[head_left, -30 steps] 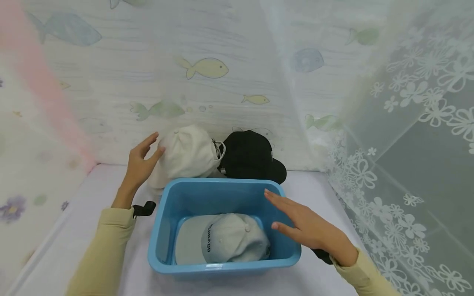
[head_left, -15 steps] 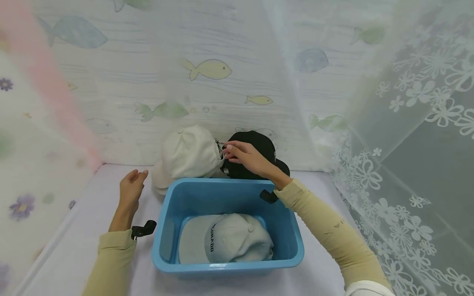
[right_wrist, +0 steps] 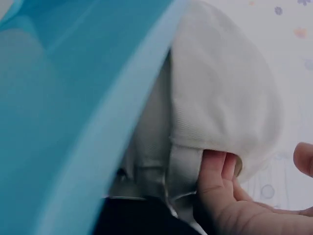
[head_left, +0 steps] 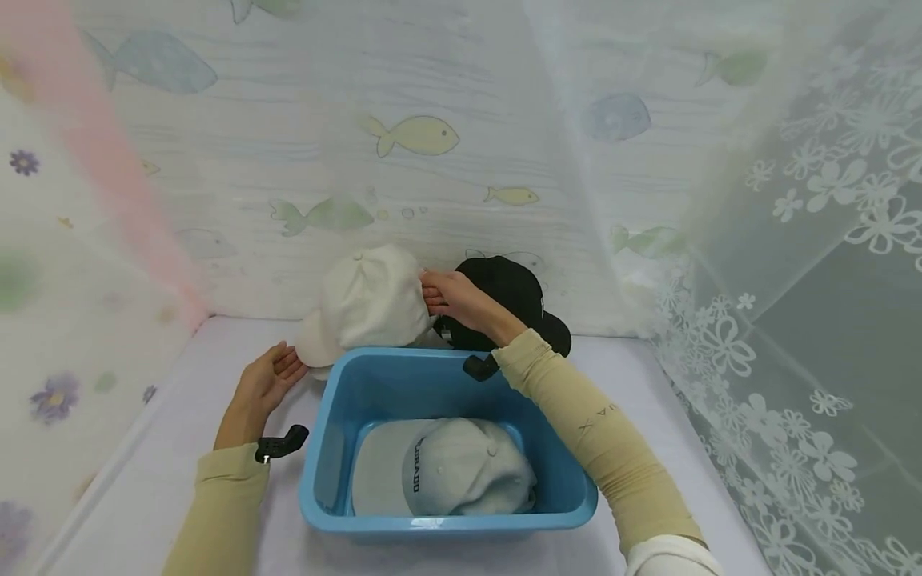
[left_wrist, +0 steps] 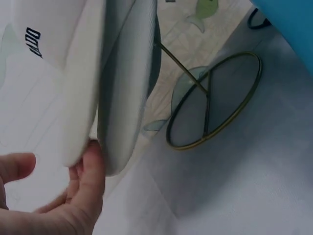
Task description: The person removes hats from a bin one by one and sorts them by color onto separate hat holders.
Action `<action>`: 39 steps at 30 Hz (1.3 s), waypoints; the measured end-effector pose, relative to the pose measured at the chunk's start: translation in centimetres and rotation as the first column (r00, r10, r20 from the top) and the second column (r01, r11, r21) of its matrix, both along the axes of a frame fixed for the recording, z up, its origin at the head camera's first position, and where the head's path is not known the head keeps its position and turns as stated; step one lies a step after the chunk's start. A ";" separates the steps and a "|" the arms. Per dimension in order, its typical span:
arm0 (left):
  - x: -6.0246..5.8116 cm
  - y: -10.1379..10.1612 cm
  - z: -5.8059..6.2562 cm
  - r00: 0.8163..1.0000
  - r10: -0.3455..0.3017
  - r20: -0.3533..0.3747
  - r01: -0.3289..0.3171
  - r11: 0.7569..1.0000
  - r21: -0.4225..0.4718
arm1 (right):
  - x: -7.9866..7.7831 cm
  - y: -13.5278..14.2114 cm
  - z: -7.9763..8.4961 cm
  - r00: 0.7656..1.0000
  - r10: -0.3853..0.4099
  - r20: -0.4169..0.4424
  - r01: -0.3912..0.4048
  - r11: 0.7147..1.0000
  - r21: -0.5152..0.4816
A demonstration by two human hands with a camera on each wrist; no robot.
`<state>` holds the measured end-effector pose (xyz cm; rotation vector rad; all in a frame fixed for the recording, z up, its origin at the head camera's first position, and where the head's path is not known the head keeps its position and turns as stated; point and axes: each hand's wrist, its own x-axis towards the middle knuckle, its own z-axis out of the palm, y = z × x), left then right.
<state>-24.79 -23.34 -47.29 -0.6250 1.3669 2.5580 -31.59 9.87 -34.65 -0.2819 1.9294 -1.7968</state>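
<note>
A white cap (head_left: 374,296) sits behind the blue tub, brim to the left, stacked on a second cap (left_wrist: 127,98). At the brims, my left hand (head_left: 262,382) has its fingers tucked under the upper one, between the two; its thumb stands apart in the left wrist view. My right hand (head_left: 461,300) reaches over the tub to the white cap's back. In the right wrist view its fingertips are inside the cap's rear opening, thumb held away. Beside it rests a black cap (head_left: 507,288), partly hidden by that hand and forearm.
In the blue tub (head_left: 432,524) lies a pale blue-grey cap (head_left: 468,464) with dark lettering, brim left. A wire stand (left_wrist: 207,93) with a round base rises to the stacked caps. A white cloth covers the table (head_left: 612,400); sheer fish-print curtains (head_left: 432,184) hang behind.
My right hand has swung from over the tub's right side to the white cap's back. My left hand left the cap's crown, dropped lower, then came to the brim.
</note>
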 end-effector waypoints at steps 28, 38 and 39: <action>-3.2 1.3 -1.9 0.972 -0.095 -0.216 -0.014 0.892 -0.452 | -1.6 -2.2 -1.2 0.997 -0.072 -0.035 0.075 0.993 0.089; -2.1 1.4 -3.0 0.968 -0.134 -0.214 -0.006 0.835 -0.550 | -0.9 -1.9 -0.2 1.000 -0.010 -0.019 0.014 0.975 0.220; -2.0 1.4 -3.0 0.967 -0.135 -0.215 -0.007 0.831 -0.556 | -0.9 -1.9 0.0 1.000 -0.020 -0.023 0.026 0.967 0.252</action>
